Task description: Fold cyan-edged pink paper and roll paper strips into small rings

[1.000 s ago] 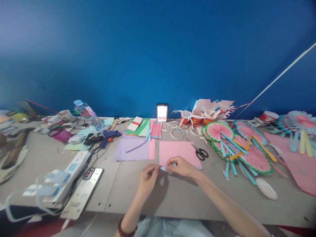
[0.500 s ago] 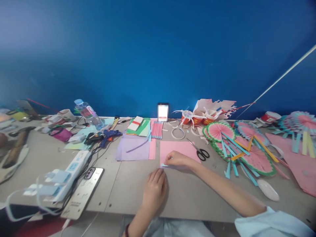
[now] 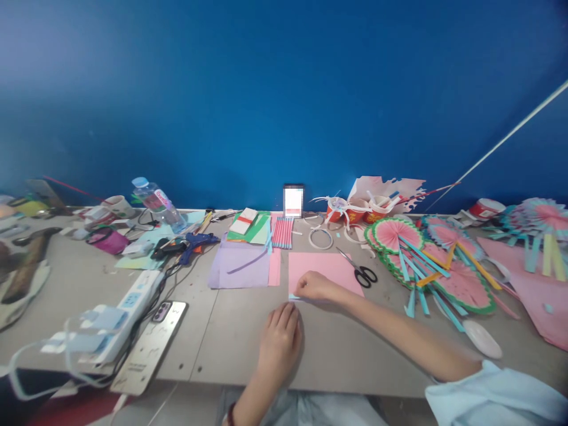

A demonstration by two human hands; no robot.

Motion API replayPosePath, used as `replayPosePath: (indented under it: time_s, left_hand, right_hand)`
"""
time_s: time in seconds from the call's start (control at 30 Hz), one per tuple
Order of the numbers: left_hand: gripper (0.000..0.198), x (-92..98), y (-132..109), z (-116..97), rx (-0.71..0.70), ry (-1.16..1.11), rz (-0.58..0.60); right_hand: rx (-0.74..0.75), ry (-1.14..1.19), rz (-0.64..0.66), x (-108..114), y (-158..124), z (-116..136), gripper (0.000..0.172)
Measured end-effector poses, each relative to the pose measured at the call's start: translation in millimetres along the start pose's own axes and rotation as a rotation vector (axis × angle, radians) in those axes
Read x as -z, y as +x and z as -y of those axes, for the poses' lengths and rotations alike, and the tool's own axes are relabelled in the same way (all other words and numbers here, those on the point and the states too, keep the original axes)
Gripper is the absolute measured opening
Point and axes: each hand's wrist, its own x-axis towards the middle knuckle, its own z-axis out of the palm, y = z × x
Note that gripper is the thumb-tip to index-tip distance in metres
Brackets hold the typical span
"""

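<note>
A pink paper sheet [image 3: 326, 266] lies in front of me, with a light blue paper strip [image 3: 293, 297] along its near left edge. My right hand [image 3: 317, 286] rests on the sheet from the right, fingers curled and pressed together with their tips at the strip; part of the strip is hidden beneath it. My left hand [image 3: 280, 334] lies palm down on the table just below the sheet's near left corner, fingers stretched forward beside the strip's end. Nothing shows in it. Black-handled scissors [image 3: 361, 271] overlap the sheet's right side.
Purple paper [image 3: 239, 273] and striped pink-blue sticks [image 3: 283, 233] lie behind to the left. Watermelon-coloured paper fans [image 3: 396, 236] crowd the right. A power strip [image 3: 131, 310], phone [image 3: 151, 349], glue gun [image 3: 197, 241] and tilted bottle [image 3: 157, 201] occupy the left. A tape roll [image 3: 320, 247] lies behind.
The view has shifted very slightly. Both hands stay in nearly the same places on the paper and table.
</note>
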Motion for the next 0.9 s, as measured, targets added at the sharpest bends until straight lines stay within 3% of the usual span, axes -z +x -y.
replayPosePath:
  time_s: [0.73,0.9]
  left_hand:
    - [0.030,-1.2,-2.2,0.0,0.028,0.003,0.038]
    - [0.029,5.3,1.1,3.2,0.160,-0.056,-0.003]
  right_hand:
    - [-0.056,-0.071,0.016,2.8,2.9,6.7,0.016]
    - [-0.061,-0.075,0.021,4.8,0.2,10.3,0.016]
